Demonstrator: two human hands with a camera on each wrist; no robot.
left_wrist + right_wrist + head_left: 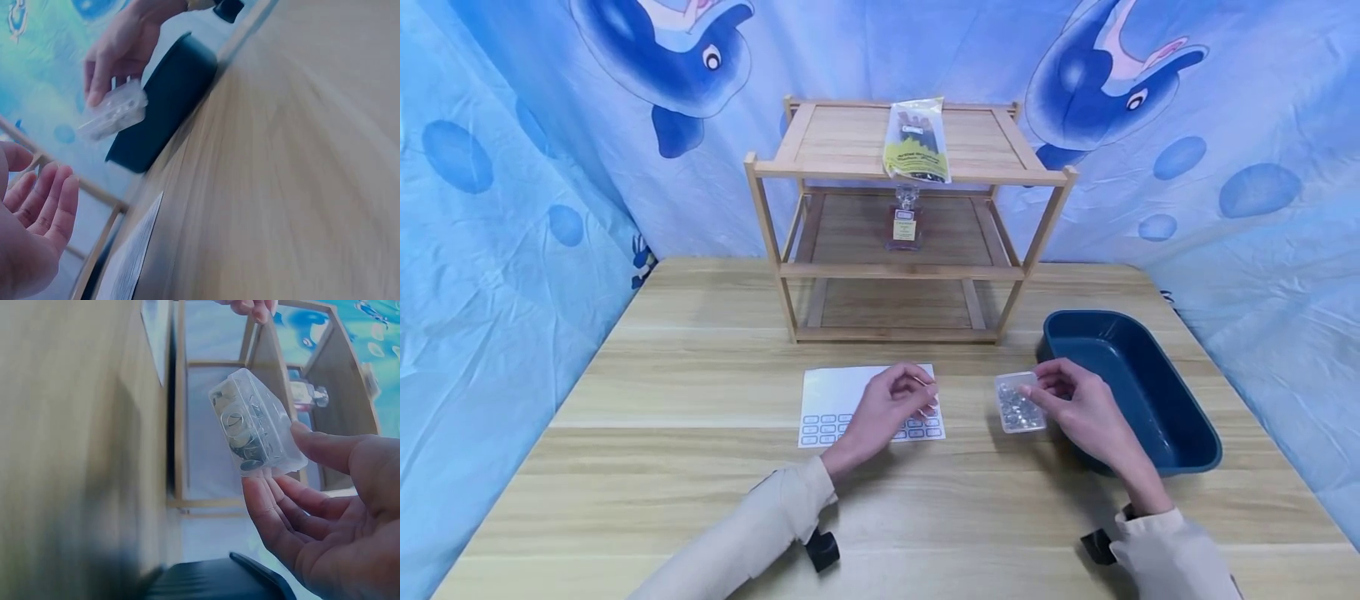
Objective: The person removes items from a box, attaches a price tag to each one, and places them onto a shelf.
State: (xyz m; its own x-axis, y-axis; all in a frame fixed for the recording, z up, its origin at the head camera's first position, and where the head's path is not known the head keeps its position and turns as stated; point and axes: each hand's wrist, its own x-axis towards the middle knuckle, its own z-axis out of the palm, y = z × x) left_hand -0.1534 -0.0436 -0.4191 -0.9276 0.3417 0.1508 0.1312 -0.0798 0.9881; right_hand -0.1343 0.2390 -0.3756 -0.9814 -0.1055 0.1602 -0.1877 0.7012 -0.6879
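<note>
My right hand (1078, 408) grips a small clear plastic box (1020, 403) at its right edge, thumb on one side and fingers on the other. Small shiny metal pieces, some with round heads, lie inside the box (253, 428), which is tilted and held above the table. Over a white sheet of paper (838, 387) with rows of printed rounded labels hovers my left hand (887, 408). Its fingers (62, 212) are loosely bent, with the thumb apart from them and nothing seen between.
A dark blue plastic basin (1157, 400) stands at the right, just beyond the right hand. Behind the paper is a three-tier wooden shelf (902, 271), with a glass bottle (905, 225) on its middle tier and a yellow-and-clear packet (916, 142) on top.
</note>
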